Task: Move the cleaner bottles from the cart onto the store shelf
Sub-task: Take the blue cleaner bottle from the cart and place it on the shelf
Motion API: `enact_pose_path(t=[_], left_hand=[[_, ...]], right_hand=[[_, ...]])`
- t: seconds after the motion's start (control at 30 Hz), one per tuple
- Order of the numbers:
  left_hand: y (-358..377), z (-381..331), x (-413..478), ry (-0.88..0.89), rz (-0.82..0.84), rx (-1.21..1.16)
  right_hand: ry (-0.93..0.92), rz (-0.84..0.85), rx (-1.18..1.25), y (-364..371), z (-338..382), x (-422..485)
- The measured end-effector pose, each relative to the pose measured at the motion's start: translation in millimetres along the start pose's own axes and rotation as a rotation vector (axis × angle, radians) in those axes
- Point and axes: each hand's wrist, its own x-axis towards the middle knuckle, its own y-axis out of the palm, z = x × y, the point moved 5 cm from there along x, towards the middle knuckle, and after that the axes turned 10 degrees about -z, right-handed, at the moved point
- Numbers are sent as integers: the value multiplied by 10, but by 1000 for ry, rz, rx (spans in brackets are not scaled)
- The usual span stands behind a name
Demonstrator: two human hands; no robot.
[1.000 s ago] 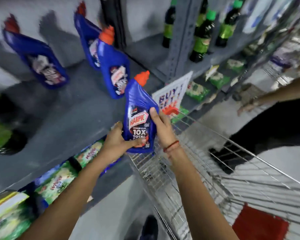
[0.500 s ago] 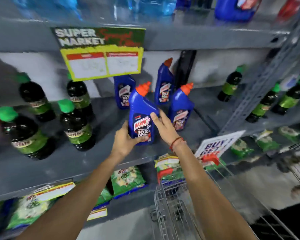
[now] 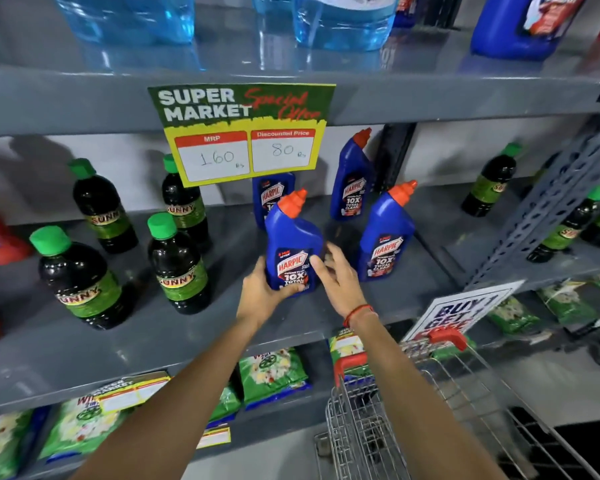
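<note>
Harpic bottle held upright on the grey middle shelf, between both hands.

The left hand (image 3: 261, 295) is wrapped around the lower left side of the blue Harpic bottle (image 3: 293, 244), thumb across the base of its label; the right hand (image 3: 336, 282) lies against the bottle's right side with fingers spread, touching rather than clamped. 3 more Harpic bottles stand behind and to the right: 1 just right (image 3: 386, 233), 2 farther back (image 3: 352, 178) (image 3: 272, 195). 4 green-capped Sunny bottles (image 3: 177, 265) stand to the left. A price sign (image 3: 243, 133) hangs from the shelf above. The wire cart (image 3: 371, 427) sits at lower right.
</note>
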Motion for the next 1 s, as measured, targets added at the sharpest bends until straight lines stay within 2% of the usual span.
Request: enact_pose_path(t=[0.1,0.17,0.23,0.43,0.67,1.0], left_hand=[[9,146,24,-8,84,22],[0,211,35,0,112,68],[-7,228,54,1,124,93],[4,225,111,-14,161,186],[27,236,164,-22,152,224],[39,235,210,-21,194,225]], right_hand=[[-19,-382,-22,-299,-251,-169],[35,-611,-30,-526,-390,-267],[94,-698,-84,-692,-454,-254],[212,-516,-157,-748,-547,107],[167,-607,-106,-748,-515,203],[176,-616,-131,-756,-490,169]])
